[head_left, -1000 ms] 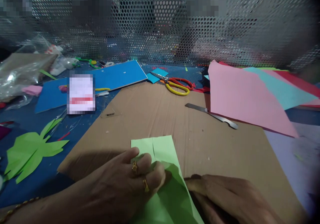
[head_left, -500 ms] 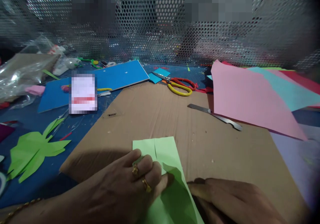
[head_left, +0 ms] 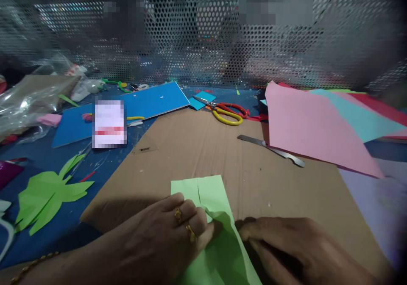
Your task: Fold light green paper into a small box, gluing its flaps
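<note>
A light green sheet of paper [head_left: 211,189] lies folded on the cardboard, with a crease or slit down its upper part and a loose flap raised on its right side. My left hand [head_left: 171,238], wearing two rings, presses down on it with curled fingers; the thumb reaches under the raised flap. At the sheet's right edge, my right hand [head_left: 292,242] has its fingers closed together, the tips against the paper. Shadow hides part of those fingertips. The sheet's lower end runs out of view between the hands.
Brown cardboard [head_left: 184,149] covers the work surface. On it lie a metal blade [head_left: 270,149] and, at its far edge, scissors [head_left: 227,113]. Pink paper [head_left: 314,128] tops a stack at right. Cut green leaf shapes [head_left: 47,196] and a blue board [head_left: 155,100] are left; perforated metal [head_left: 197,43] stands behind.
The view has shifted slightly, so the things at left sit a little further right and lower. My right hand has risen a little along the paper's edge. The left hand keeps its hold.
</note>
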`<state>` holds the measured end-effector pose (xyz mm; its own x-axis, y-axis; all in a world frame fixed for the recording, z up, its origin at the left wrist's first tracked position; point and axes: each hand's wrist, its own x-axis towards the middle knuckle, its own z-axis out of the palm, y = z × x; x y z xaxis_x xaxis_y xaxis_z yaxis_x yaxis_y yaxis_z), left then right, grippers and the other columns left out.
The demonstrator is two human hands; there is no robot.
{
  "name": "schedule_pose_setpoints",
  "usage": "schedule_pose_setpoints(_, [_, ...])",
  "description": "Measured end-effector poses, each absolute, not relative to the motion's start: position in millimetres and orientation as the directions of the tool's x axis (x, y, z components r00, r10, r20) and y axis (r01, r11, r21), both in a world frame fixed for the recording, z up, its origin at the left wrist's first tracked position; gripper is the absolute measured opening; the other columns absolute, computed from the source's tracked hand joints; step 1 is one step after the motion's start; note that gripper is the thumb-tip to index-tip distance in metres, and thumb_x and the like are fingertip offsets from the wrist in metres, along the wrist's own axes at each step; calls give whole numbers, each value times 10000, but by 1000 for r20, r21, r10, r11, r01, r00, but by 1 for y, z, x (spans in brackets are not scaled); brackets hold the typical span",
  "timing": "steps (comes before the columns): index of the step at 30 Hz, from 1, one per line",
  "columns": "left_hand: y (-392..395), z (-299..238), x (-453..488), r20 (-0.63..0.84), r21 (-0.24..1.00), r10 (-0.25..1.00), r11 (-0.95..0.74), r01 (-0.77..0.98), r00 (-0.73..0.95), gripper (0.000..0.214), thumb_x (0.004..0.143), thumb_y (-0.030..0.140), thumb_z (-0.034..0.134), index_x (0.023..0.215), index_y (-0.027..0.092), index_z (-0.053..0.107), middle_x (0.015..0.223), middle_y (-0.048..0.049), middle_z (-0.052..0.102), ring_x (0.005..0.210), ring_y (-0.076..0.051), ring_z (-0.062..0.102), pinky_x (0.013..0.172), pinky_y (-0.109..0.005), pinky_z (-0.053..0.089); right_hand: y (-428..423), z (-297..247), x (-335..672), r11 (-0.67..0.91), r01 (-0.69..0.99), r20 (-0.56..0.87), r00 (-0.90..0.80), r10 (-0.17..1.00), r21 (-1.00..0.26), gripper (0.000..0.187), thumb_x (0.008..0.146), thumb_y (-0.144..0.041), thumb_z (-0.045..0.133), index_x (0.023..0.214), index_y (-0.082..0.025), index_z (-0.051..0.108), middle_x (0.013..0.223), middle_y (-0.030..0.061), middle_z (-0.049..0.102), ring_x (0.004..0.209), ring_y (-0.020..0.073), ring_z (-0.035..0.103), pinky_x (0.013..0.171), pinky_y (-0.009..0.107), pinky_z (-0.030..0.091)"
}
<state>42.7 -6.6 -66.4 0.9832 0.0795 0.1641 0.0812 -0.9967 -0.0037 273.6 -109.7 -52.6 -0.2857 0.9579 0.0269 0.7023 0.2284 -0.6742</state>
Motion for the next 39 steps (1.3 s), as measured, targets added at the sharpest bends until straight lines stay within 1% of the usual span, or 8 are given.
schedule_pose_setpoints(4, [-7, -77, 38, 216, -38, 88, -994, 99, 973, 186, 967, 221, 522, 1133, 176, 593, 976, -9, 581, 858, -171, 496, 836, -330, 352, -92, -29, 258, 188, 751, 58, -197, 979, -633, 203, 960, -219, 462, 901, -223, 656, 761, -1, 677, 646, 118, 636, 602, 224, 505])
schedule_pose_setpoints(7, [-7, -75, 37, 221, -12, 83, -996, 88, 972, 97, 973, 250, 537, 1016, 200, 607, 960, 13, 588, 893, -170, 502, 897, -335, 334, -75, -17, 247, 173, 816, 40, -181, 983, -552, 154, 901, -291, 533, 849, -219, 659, 798, 16, 675, 707, 157, 628, 650, 283, 488])
schedule_pose_setpoints(10, [-6, -69, 38, 237, 17, 83, -997, 82, 968, 144, 996, 228, 479, 933, 213, 607, 921, 18, 603, 874, -169, 514, 863, -337, 354, -57, -17, 245, 104, 839, -175, -230, 957, -533, 134, 812, -311, 594, 749, -214, 662, 695, -1, 638, 626, 146, 564, 567, 262, 427])
schedule_pose_setpoints(14, [-6, -66, 40, 243, 19, 87, -996, 85, 966, 262, 1007, 147, 375, 1029, 193, 632, 948, -4, 647, 862, -164, 543, 807, -328, 393, -38, -29, 259, 35, 754, -398, -384, 833, -656, 126, 750, -174, 527, 711, -211, 641, 612, -58, 562, 543, 81, 453, 465, 195, 320])
schedule_pose_setpoints(18, [-7, -68, 39, 305, -10, 96, -995, 104, 948, 297, 1024, 133, 354, 1150, 184, 617, 911, 10, 663, 856, -161, 558, 836, -332, 401, -26, -37, 270, 1, 690, -426, -447, 786, -724, 151, 747, -158, 516, 763, -200, 659, 618, -82, 506, 531, 58, 384, 444, 177, 294])
schedule_pose_setpoints(22, [-8, -68, 38, 274, -68, 85, -992, 107, 958, 255, 1012, 125, 412, 1136, 168, 631, 941, -6, 662, 889, -162, 557, 860, -337, 405, -22, -38, 271, 1, 679, -435, -471, 768, -734, 183, 743, -153, 522, 771, -199, 697, 620, -82, 528, 531, 58, 387, 435, 187, 275])
schedule_pose_setpoints(31, [-3, -64, 34, 196, -127, 13, -991, 39, 981, 213, 1000, 185, 475, 1133, 159, 640, 1068, -21, 639, 951, -162, 544, 866, -320, 433, -16, -41, 271, 23, 725, -444, -446, 777, -688, 164, 716, -172, 537, 746, -188, 697, 624, -61, 539, 549, 72, 420, 457, 179, 316])
schedule_pose_setpoints(39, [2, -70, 34, 298, -185, -52, -983, 4, 953, 249, 995, 206, 468, 1168, 157, 641, 1181, -52, 608, 1003, -162, 525, 837, -295, 461, -4, -24, 265, -55, 744, -542, -432, 721, -666, 88, 677, -203, 550, 683, -205, 638, 572, -67, 550, 499, 70, 458, 381, 149, 296])
